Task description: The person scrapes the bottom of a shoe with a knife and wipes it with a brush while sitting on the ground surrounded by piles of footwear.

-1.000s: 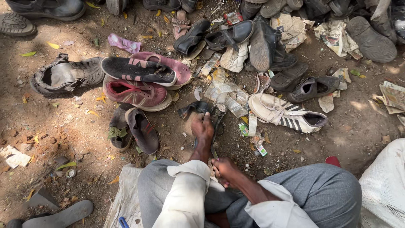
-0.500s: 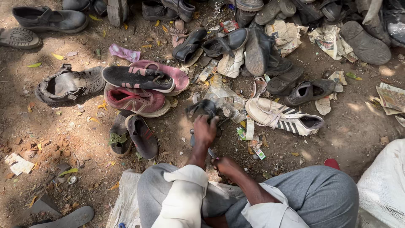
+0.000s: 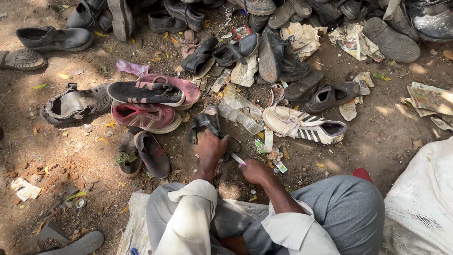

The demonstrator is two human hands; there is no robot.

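Sitting on the dirt, the person gripped a dark worn sandal [image 3: 206,123] in the closed left hand [image 3: 211,145]; the right hand [image 3: 255,171] pinched a small white tube [image 3: 237,158] at its sole, mending apparently unfinished.

Bare dirt [image 3: 56,156] is sitting open across the left of the frame. Up top, piled shoes [image 3: 283,52] are blocking everything, and the white striped sneaker [image 3: 302,125] plus red sneaker [image 3: 146,116] are crowding the middle.
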